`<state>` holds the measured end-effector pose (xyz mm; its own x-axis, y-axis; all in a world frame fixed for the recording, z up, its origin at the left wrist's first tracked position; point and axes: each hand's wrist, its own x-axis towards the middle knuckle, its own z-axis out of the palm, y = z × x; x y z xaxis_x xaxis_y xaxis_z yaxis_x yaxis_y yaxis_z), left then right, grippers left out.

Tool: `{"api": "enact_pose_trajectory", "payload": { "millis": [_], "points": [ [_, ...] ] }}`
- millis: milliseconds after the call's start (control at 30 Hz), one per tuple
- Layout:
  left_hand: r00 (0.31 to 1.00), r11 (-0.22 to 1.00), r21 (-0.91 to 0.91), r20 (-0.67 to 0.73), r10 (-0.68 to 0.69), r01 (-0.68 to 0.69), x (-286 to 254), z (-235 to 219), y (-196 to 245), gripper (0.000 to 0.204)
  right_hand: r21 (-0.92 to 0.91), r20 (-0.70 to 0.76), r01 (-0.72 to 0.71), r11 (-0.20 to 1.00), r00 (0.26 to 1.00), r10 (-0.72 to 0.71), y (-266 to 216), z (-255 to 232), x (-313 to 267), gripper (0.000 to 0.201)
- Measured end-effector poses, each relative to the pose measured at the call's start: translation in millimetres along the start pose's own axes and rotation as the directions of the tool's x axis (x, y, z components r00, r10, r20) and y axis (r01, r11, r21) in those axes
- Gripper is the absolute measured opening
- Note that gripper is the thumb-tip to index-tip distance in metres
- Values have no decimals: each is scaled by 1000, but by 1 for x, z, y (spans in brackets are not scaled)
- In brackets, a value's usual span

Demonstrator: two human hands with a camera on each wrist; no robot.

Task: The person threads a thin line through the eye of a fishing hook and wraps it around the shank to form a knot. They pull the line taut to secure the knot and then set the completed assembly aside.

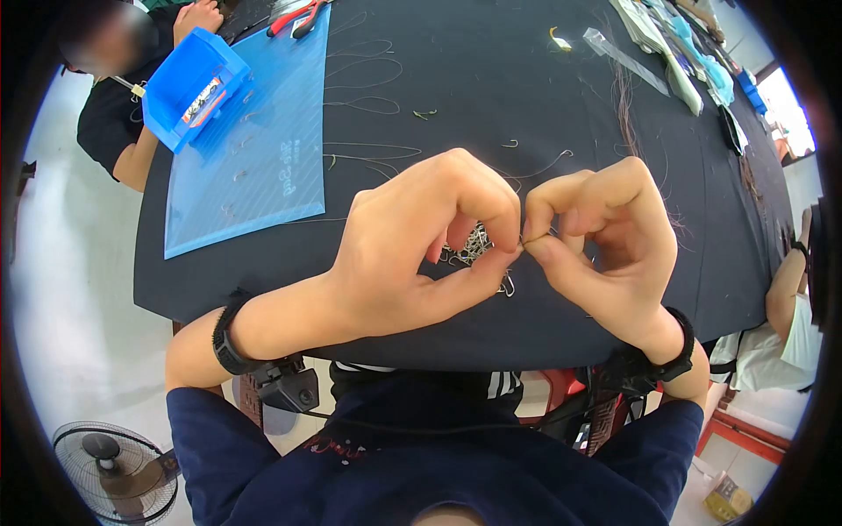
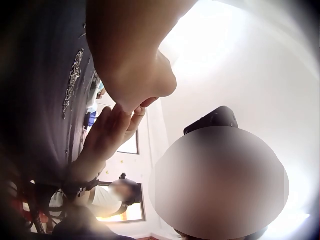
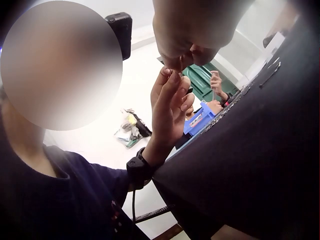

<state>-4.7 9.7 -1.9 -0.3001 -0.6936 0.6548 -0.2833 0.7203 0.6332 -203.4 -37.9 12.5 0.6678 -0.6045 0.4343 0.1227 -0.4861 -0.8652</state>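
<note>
In the head view, my left hand point(image 1: 421, 237) and right hand point(image 1: 614, 237) meet fingertip to fingertip above the table. Thumb and index finger of each pinch a tiny thin dark piece point(image 1: 524, 245); I cannot tell whether it is hook or line. Beneath and behind the left fingers lies a heap of metal fishing hooks point(image 1: 474, 247), partly hidden by that hand. The left wrist view has the hooks point(image 2: 73, 82) on the table below the joined hands. In the right wrist view, the left hand point(image 3: 170, 105) reaches up to the right hand's fingertips.
A blue translucent mat point(image 1: 272, 158) carries a blue bin point(image 1: 195, 92) at the left, with red-handled pliers point(image 1: 298, 19) beyond. Looped lines point(image 1: 364, 103) trail off the mat. Loose hooks point(image 1: 510, 144) lie ahead, and brown strands point(image 1: 625, 110) at the right. Other people sit around.
</note>
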Motion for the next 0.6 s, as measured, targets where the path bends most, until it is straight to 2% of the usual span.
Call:
{"api": "enact_pose_trajectory", "payload": {
  "millis": [233,300,367,467,533,567,600],
  "points": [
    [1000,1000,-22,-19,-6,6,-1,1,-2,33,176,-24,-110,978,993,116,5,2,0,30],
    [1000,1000,-25,-10,-5,5,0,0,-1,34,305,-20,-196,932,977,212,3,4,0,30],
    [1000,1000,-29,-5,-7,7,0,-1,0,35,455,15,-318,832,937,350,-5,4,4,30],
    [1000,999,-35,1,-24,24,1,-1,-1,35,472,31,-358,806,920,391,-3,2,6,29],
    [998,998,-30,-7,-60,59,-1,-1,-2,36,160,-66,-139,977,986,151,2,2,3,29],
    [999,998,-27,-3,-52,52,-1,-2,-2,36,-11,-80,-20,1000,997,19,3,1,1,29],
    [999,999,-23,0,-44,44,0,-2,-2,36,-217,-64,105,970,991,-121,2,-3,1,31]
  ]
}}
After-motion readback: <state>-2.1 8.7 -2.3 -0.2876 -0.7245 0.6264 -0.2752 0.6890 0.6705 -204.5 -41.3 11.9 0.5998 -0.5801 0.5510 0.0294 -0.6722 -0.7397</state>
